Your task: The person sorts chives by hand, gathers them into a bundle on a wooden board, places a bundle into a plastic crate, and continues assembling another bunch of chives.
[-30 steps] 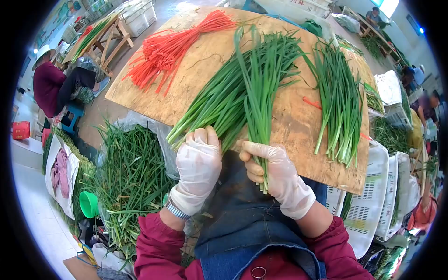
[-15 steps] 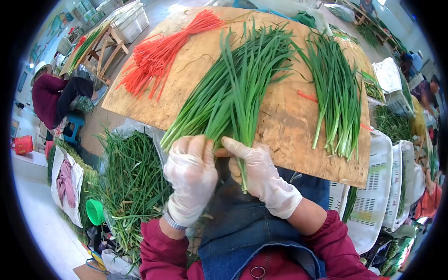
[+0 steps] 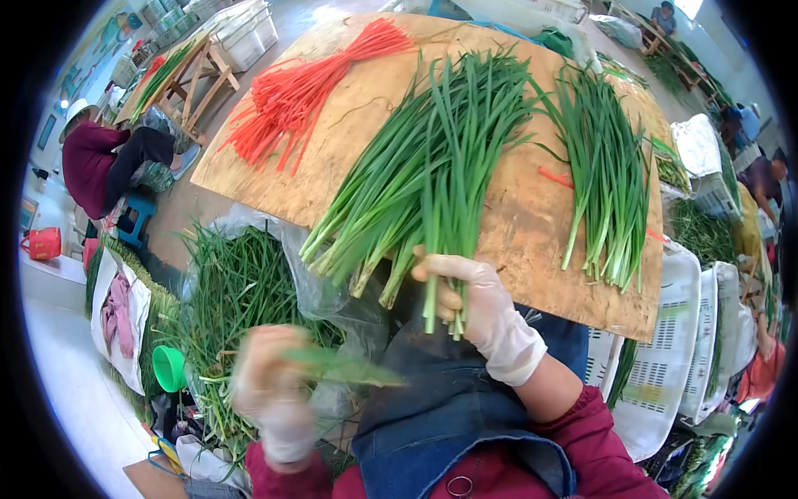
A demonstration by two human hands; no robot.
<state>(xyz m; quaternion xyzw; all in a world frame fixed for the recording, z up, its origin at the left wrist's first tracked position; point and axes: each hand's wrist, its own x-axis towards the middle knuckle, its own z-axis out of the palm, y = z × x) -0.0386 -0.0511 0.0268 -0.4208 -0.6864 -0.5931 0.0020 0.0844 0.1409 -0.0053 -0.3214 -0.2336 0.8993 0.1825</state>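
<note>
My right hand [image 3: 478,295], in a thin whitish glove, is closed around the lower stems of a small bunch of garlic chives [image 3: 453,208], leaves pointing away from me. Just left of it, a larger pile of garlic chives [image 3: 374,191] lies on the wooden board [image 3: 532,241], its stem ends jutting over the near edge. My left hand [image 3: 270,374], also gloved and smeared by motion, is off the board, above the heap of loose greens [image 3: 237,308]. A few green leaves [image 3: 345,366] stick out of its closed fingers toward the right.
Red ties [image 3: 312,91] lie in a bundle at the board's far left. Another bunch of chives [image 3: 611,183] rests at the right. White plastic crates [image 3: 665,349] stand beside the board. A person [image 3: 104,162] sits at the left; others are at the far right.
My left hand has left the stems and swung down and left, carrying a few leaves. My right hand keeps its hold on the small bunch, which now stands slightly apart from the pile.
</note>
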